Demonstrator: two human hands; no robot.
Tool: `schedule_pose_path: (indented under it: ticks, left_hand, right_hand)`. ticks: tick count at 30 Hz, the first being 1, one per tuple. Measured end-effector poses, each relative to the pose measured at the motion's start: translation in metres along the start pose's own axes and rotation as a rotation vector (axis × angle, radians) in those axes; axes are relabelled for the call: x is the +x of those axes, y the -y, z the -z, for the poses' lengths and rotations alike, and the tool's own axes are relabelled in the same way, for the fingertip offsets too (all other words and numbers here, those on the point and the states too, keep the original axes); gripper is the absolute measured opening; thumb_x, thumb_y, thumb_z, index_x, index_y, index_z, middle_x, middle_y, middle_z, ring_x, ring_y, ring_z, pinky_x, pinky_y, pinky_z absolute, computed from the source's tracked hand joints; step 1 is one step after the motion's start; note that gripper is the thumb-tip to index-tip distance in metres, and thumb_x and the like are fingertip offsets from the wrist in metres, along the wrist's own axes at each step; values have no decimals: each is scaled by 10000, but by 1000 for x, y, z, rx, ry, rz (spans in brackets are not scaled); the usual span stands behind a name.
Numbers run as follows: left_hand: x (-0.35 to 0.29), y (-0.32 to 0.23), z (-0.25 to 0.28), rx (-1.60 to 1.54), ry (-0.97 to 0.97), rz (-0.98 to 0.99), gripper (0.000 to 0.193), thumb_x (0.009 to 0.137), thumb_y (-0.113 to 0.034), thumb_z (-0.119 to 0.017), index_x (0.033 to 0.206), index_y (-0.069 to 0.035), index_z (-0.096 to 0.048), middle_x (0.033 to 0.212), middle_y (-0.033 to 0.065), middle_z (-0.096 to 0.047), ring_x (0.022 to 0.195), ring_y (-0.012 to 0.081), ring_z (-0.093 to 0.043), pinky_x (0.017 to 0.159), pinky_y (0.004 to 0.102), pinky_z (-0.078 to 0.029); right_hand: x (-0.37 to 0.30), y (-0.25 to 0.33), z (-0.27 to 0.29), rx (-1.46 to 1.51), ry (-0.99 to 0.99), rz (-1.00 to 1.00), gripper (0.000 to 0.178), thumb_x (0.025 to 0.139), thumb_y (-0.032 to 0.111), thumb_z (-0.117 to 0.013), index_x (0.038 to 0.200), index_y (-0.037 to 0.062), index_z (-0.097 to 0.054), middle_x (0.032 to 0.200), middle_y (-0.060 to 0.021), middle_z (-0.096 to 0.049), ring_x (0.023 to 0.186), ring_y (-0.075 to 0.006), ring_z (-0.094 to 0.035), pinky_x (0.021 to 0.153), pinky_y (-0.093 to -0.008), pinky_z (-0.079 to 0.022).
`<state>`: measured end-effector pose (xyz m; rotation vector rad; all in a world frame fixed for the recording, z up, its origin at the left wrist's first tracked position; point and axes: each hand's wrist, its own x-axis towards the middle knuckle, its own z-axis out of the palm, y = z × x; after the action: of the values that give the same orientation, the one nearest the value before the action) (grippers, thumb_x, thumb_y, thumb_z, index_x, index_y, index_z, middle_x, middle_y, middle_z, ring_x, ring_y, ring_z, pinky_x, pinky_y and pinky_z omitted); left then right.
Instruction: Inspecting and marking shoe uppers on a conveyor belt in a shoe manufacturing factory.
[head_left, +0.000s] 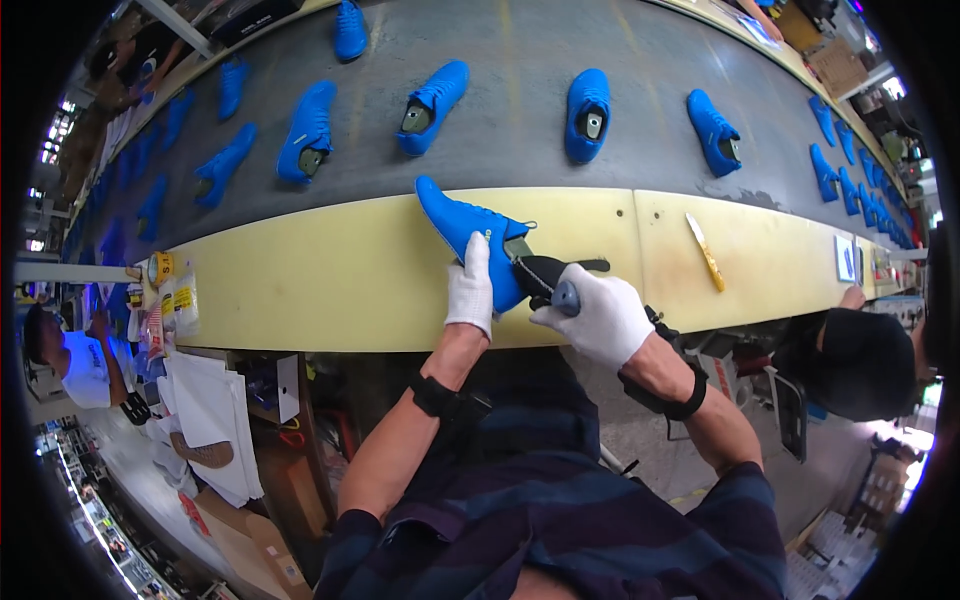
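From my left, one white-gloved left hand is clamped round one blue shoe, toe raised over the yellow bench; one gloved right hand grips one grey-handled tool at its heel. This looks like heel work, probably calling for a steady left hold next. Farther right lies one knife.

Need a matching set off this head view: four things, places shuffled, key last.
1. Left hand
2. Right hand
3. Knife
4. Tape

A. On the yellow bench, right of both hands
B. Gripping a grey handle
C. At the bench's left end
D. Holding a blue shoe by its side

Pairs: 1-D, 2-B, 3-A, 4-C
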<state>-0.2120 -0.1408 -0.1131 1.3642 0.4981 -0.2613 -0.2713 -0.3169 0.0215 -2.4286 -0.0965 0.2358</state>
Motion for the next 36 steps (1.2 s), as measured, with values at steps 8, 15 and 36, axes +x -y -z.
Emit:
schedule_pose_path:
  ticks: [8,15,36]
  left_hand:
    - [16,23,15,767,29,-186,917,1026,-758,-377,1270,90,-624,1097,338,-733,1076,495,-704,941,538,-541]
    - [18,11,35,940,181,-156,942,1010,-806,-313,1280,41,-624,1096,358,-721,1095,533,-675,964,561,-529]
    - [30,10,47,859,407,60,982,994,-820,-369,1343,66,-608,1156,349,-717,1152,519,-661,1006,513,-509]
  right_hand:
    - [9,-24,-15,-111,102,-105,405,883,370,-834,1005,36,-641,855,-199,-747,832,-421,-739,727,-483,-577]
    - [-1,-38,-23,-55,58,-155,407,880,383,-841,985,48,-635,826,-198,-730,807,-424,-729,710,-488,-568]
    - [-10,-42,-12,-45,1,-196,387,880,356,-844,980,48,-631,826,-192,-742,794,-429,-733,725,-495,-579]
